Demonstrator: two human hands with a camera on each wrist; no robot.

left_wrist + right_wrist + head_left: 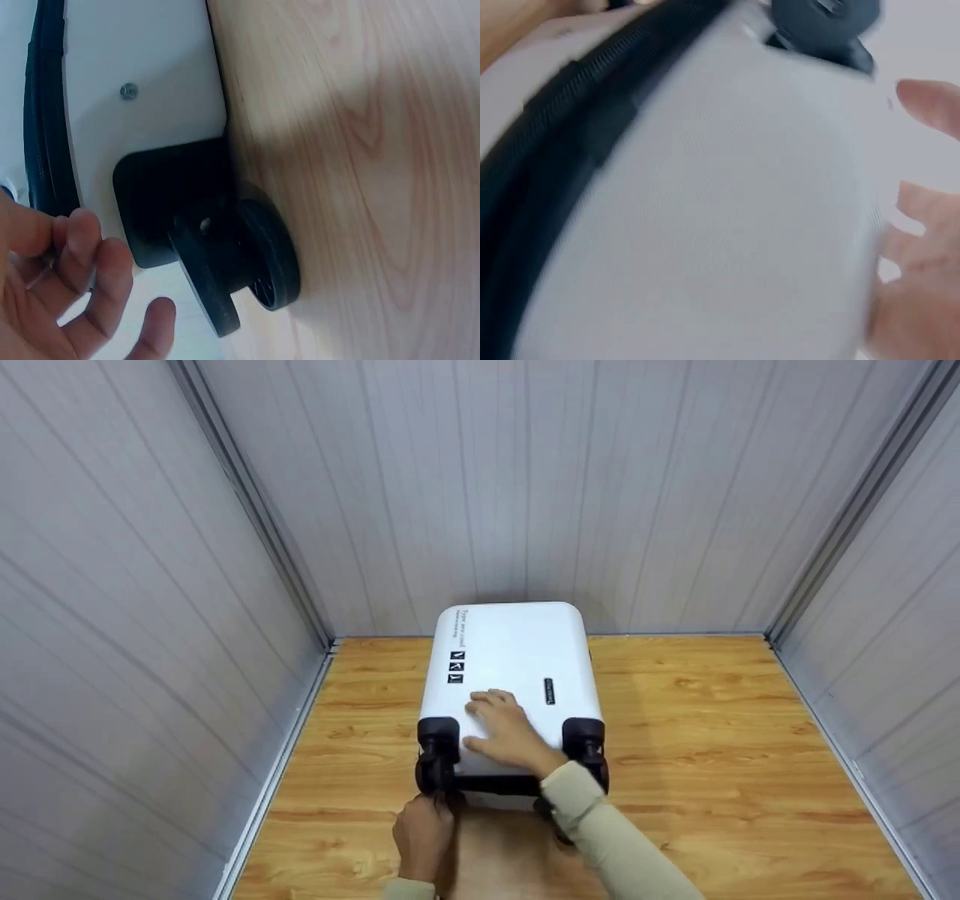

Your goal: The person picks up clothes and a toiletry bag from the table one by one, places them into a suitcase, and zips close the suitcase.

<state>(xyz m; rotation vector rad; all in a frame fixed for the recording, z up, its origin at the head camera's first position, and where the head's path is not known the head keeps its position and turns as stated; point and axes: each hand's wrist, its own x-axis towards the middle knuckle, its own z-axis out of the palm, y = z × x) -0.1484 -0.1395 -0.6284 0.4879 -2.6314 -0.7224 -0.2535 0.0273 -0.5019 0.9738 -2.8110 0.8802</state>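
A white hard-shell suitcase (pixel 517 652) lies flat on the floor, its black wheels toward me. On its upper shell rests my right hand (pixel 511 733), fingers spread, between the two upper wheels. My left hand (pixel 424 834) is low at the near left corner, just under the left upper wheel (pixel 436 765). In the left wrist view, its thumb and finger pinch at the black zipper band (pixel 49 112) beside a lower wheel (pixel 274 259); the zipper pull is mostly hidden by the fingers. The right wrist view shows the zipper band (pixel 585 127) along the white side.
Pale panelled walls stand behind (pixel 487 495), at the left (pixel 135 607) and at the right (pixel 892 622). The suitcase's far end is close to the back wall. Wood-look floor (pixel 720 765) extends on both sides of it.
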